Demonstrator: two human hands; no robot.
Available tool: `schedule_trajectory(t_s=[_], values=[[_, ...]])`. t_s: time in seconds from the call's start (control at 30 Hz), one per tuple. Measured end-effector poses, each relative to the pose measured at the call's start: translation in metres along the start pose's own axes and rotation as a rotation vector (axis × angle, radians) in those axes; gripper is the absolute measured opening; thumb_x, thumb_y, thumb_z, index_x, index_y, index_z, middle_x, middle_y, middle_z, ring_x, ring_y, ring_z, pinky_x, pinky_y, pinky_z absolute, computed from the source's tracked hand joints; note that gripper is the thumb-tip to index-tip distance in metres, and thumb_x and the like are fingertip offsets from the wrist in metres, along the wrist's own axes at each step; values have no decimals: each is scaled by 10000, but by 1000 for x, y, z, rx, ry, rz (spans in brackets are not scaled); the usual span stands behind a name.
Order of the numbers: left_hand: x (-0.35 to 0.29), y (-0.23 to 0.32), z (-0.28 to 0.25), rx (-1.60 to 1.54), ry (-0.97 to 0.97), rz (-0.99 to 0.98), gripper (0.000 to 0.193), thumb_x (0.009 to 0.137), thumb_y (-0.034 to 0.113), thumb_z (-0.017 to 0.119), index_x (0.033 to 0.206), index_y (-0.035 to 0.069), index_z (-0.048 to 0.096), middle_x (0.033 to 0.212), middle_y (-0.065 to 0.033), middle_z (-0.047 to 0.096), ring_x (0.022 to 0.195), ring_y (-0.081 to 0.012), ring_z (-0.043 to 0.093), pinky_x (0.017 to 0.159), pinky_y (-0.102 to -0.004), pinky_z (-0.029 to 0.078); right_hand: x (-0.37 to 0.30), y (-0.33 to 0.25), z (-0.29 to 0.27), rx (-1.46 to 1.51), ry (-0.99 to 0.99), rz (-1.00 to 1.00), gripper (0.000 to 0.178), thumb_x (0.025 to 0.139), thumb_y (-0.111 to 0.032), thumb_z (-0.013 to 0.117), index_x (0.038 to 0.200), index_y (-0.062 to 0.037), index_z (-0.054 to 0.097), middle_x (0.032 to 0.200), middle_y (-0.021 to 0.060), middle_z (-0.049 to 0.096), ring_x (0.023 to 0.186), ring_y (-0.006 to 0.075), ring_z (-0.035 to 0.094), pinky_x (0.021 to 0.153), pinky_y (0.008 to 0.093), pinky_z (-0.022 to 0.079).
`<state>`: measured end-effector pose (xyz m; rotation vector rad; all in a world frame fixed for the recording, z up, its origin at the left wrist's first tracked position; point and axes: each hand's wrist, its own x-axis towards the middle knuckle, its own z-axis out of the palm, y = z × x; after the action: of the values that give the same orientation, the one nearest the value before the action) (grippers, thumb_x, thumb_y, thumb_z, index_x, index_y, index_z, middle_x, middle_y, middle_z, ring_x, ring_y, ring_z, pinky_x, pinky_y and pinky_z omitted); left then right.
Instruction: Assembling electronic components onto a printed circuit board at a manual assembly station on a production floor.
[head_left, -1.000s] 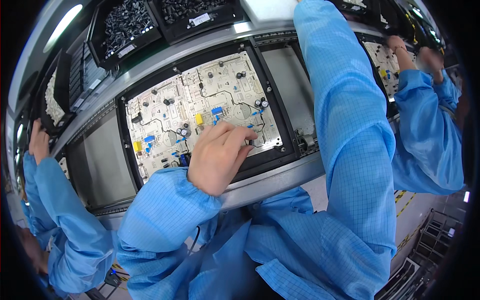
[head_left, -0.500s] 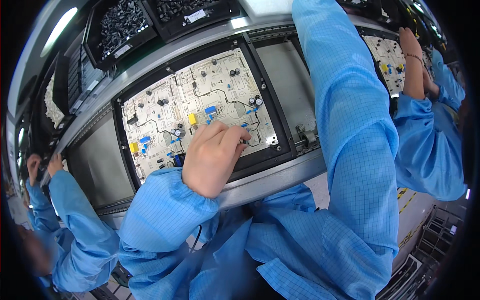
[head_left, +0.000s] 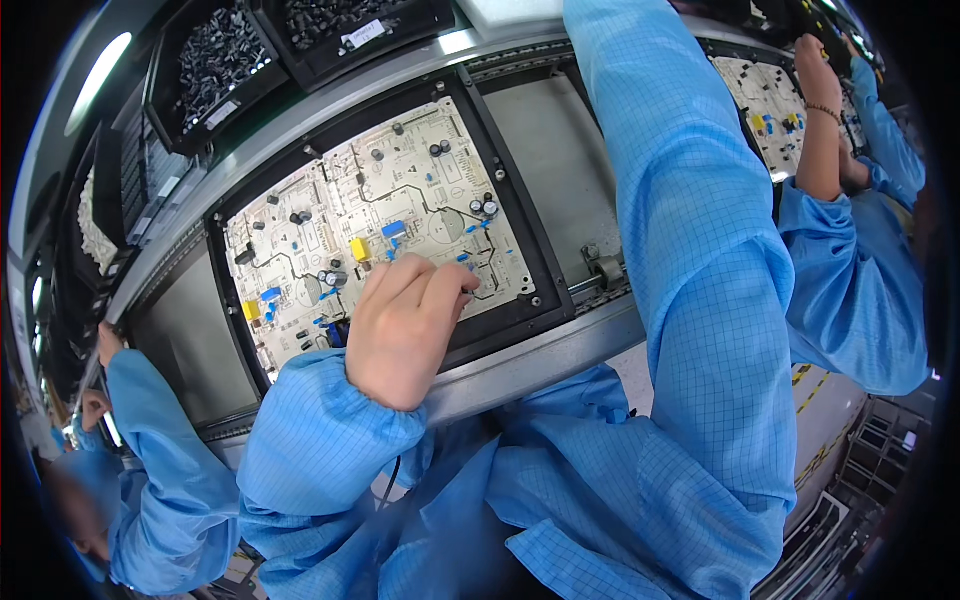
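My left hand (head_left: 398,325) hovers over the lower right part of a pale circuit board (head_left: 405,168), palm down. Its fingers are curled with the tips drawn together; whatever they may hold is hidden behind them. The board sits in a black frame (head_left: 520,215) and bears a yellow block component (head_left: 360,249), a blue block component (head_left: 394,229) and round capacitors (head_left: 483,208). The hand covers part of the board's near edge. My right arm, in a blue checked sleeve (head_left: 690,230), reaches far forward past the top of the picture, so my right hand is out of sight.
Black bins (head_left: 190,135) of small dark parts stand beyond the metal rail (head_left: 530,362). To the right, a co-worker's hand (head_left: 818,80) is over another board (head_left: 765,105). At the left, another person's blue sleeve (head_left: 165,450) reaches toward the line.
The board and bins sit slightly further left in the picture. My left hand has shifted left with them, its fingers still curled. My right arm remains stretched forward.
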<state>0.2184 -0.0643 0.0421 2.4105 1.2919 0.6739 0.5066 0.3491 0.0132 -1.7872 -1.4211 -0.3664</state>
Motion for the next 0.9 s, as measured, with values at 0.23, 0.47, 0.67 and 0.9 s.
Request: schedule_trajectory(t_s=[0.23, 0.47, 0.67, 0.9], values=[[-9, 10, 0, 190, 36, 81, 181, 707, 25, 647, 880, 73, 620, 762, -54, 576, 764, -221, 551, 663, -323, 423, -22, -42, -36, 165, 123, -205, 350, 836, -273, 627, 1007, 14, 521, 970, 246, 592, 870, 417, 600, 777, 466, 497], [-19, 9, 12, 359, 104, 190, 127, 684, 82, 588, 811, 79, 575, 755, -27, 566, 799, -174, 539, 677, -302, 418, -73, -115, -157, 1441, -368, 178, 168, 896, -144, 572, 942, 14, 538, 758, 104, 610, 703, 166, 628, 645, 271, 524], [-27, 7, 0, 390, 70, 139, 140, 670, 146, 652, 767, 98, 564, 834, -42, 558, 806, -180, 532, 707, -311, 418, -191, -115, -252, 1074, -755, -496, 315, 821, -72, 643, 1109, 20, 553, 1057, 125, 605, 970, 217, 612, 845, 304, 482], [11, -63, -83, -3, 248, 50, 275, 756, 146, 716, 988, 29, 627, 854, -99, 616, 757, -252, 604, 701, -348, 491, -250, -110, -279, 1169, -950, -569, 370, 732, 4, 717, 1075, -28, 583, 1039, 61, 572, 978, 163, 582, 851, 292, 472]])
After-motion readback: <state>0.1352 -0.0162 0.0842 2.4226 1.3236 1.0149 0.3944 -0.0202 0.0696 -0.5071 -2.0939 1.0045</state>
